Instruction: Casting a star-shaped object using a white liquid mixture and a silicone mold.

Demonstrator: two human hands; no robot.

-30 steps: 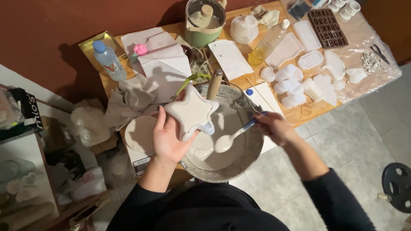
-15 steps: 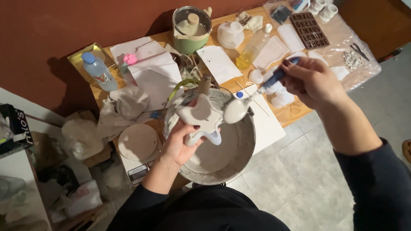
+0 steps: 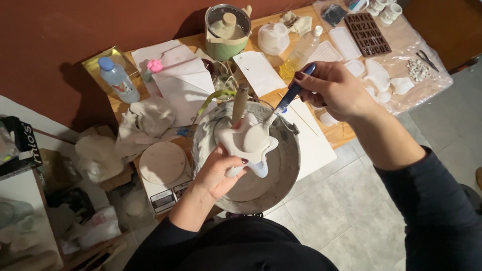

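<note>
Here your left hand grips a white star-shaped mould from below, holding it above the grey mixing bowl at the near edge of the desk. Your right hand is closed around the blue handle of a spoon, whose white-coated bowl rests in the mould. A wooden-handled tool stands in the mixing bowl just behind the mould, a kitchen scale sits beside the bowl on the left, and a plastic water bottle lies further back.
</note>
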